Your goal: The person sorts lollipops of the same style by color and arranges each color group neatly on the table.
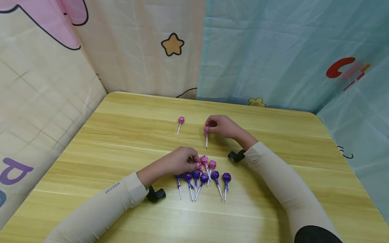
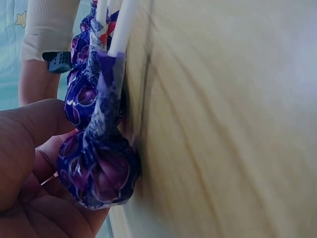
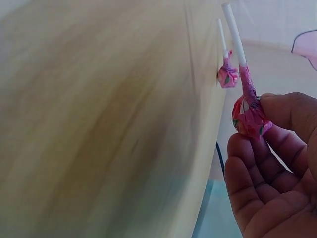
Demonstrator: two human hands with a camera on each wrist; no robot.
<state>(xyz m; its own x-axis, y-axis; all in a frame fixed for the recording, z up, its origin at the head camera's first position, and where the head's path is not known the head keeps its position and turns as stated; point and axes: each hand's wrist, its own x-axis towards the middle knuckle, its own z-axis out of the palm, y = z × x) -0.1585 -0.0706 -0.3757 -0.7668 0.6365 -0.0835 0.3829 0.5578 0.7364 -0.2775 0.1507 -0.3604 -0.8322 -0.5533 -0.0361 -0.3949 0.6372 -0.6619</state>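
At frame centre, a pink-wrapped lollipop [image 3: 251, 118] is pinched by its head in the nearly closed grip of the right hand [image 1: 224, 126], apparently leaving the stick [image 3: 235, 35] free. Below centre, a second pink lollipop [image 1: 199, 166] appears pinched by the left hand [image 1: 178, 161], near purple lollipops [image 1: 204, 179] on the tabletop [image 1: 121, 141].

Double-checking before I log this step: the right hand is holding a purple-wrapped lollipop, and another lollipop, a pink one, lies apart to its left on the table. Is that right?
Not quite: the wrapper colour is wrong. The right hand holds a pink-wrapped lollipop, as the right wrist view shows. Another pink lollipop does lie apart to its left on the table.
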